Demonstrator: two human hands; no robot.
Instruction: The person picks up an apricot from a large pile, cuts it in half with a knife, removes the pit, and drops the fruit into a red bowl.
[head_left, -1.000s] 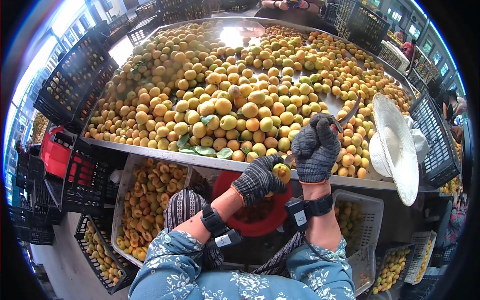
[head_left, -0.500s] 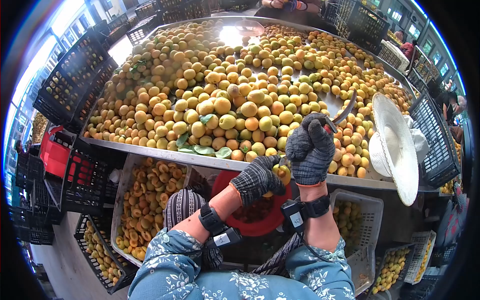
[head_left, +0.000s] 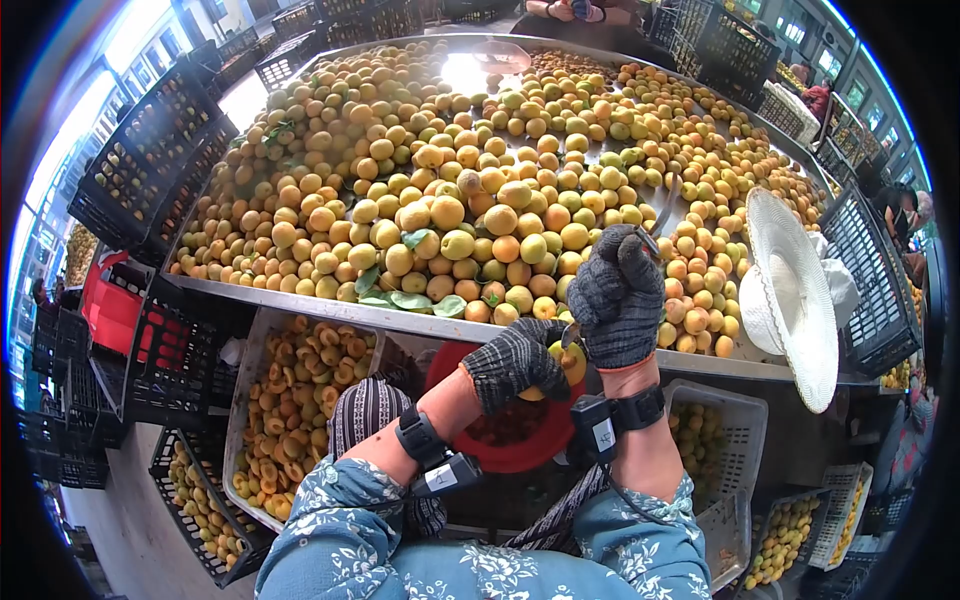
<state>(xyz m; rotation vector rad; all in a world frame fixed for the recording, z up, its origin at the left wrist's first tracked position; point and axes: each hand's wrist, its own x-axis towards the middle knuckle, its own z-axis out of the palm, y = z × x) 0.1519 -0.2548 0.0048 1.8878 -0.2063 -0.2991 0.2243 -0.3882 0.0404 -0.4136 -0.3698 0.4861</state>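
In my gloved left hand is a yellow apricot, pinched between thumb and fingers above a red basin. My gloved right hand, right beside it, is closed round a curved knife whose long bent metal part sticks up past the fist. A small metal tip shows below this fist, right at the top of the apricot. Most of the handle is hidden in the glove. Whole apricots cover the metal table just beyond both hands.
A crate of halved apricots stands at the left below the table edge, and a white crate of fruit at the right. A straw hat lies on the table's right side. Black crates are stacked at the left. Another person's hands show across the table.
My right hand has shifted slightly left and turned, so the knife's bent part points more upright. More of the apricot's yellow side shows. My left hand still holds it in nearly the same place.
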